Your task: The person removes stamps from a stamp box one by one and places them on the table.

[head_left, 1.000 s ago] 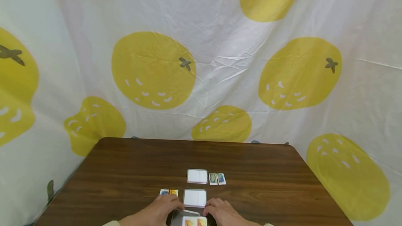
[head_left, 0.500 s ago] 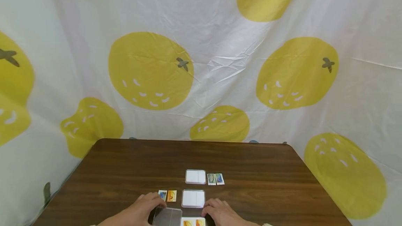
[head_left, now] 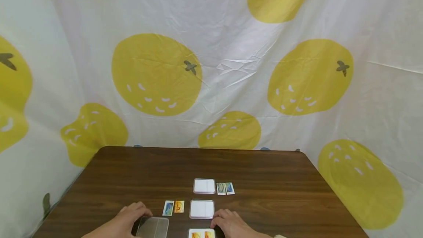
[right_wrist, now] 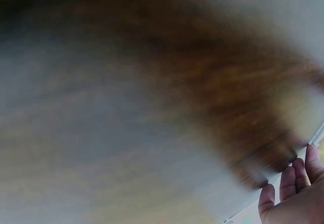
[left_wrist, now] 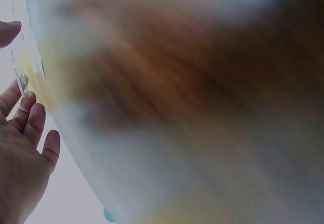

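At the lower left of the head view, my left hand (head_left: 127, 220) holds a clear plastic case lid (head_left: 153, 227) by its left side. Its fingers pinch the lid's clear edge (left_wrist: 21, 85) in the left wrist view. My right hand (head_left: 232, 224) rests on the table, fingertips at the upper right corner of a case base (head_left: 202, 234) that holds two orange stamps. In the right wrist view the fingers (right_wrist: 287, 182) are loosely extended onto the glossy tabletop; the thumb is not visible. The base's near part is cut off by the frame.
Beyond the base stand two clear cases with white inserts, a nearer one (head_left: 202, 209) and a farther one (head_left: 204, 186). A blue stamp (head_left: 168, 208) and an orange stamp (head_left: 179, 206) lie left; two greenish-blue stamps (head_left: 226, 188) lie right. A lemon-print curtain (head_left: 231, 83) hangs behind the table (head_left: 281, 194).
My left hand has lifted the clear lid off the case base and carried it left, uncovering the orange stamps and the loose stamps behind. The right hand has stayed almost still.
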A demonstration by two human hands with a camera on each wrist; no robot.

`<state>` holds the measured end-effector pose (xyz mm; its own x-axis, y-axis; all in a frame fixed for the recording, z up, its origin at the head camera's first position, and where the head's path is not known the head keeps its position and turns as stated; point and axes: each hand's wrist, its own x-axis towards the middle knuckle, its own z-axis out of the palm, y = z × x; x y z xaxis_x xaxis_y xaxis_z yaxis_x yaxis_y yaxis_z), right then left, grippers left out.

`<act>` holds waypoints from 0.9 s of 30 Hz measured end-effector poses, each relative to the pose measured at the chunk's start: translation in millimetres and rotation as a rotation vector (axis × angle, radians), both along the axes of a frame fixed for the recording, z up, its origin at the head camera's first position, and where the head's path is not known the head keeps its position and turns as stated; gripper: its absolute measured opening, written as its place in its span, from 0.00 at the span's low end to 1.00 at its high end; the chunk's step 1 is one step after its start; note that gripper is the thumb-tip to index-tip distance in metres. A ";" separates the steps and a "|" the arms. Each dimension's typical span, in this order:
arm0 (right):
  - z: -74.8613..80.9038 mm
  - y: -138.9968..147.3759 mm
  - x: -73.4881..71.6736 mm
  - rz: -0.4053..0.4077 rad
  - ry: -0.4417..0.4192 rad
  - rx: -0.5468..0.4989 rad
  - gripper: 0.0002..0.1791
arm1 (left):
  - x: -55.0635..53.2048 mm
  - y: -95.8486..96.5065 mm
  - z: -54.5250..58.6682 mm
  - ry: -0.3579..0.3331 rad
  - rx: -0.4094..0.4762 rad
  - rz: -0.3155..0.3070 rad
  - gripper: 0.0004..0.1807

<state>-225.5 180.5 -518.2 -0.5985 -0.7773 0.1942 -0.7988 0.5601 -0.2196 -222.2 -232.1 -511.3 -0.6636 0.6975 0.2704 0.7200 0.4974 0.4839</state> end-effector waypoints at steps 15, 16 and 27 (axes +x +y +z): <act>-1.1 -0.7 0.1 0.004 -0.007 0.004 0.21 | -0.5 -36.7 -18.6 0.226 0.003 0.028 0.32; -1.0 -0.6 0.1 0.004 -0.008 0.004 0.21 | -0.5 -38.0 -18.3 0.224 0.000 0.028 0.32; -0.1 -0.4 1.7 0.004 0.010 -0.007 0.21 | 2.8 -39.8 -10.4 0.191 -0.068 0.070 0.35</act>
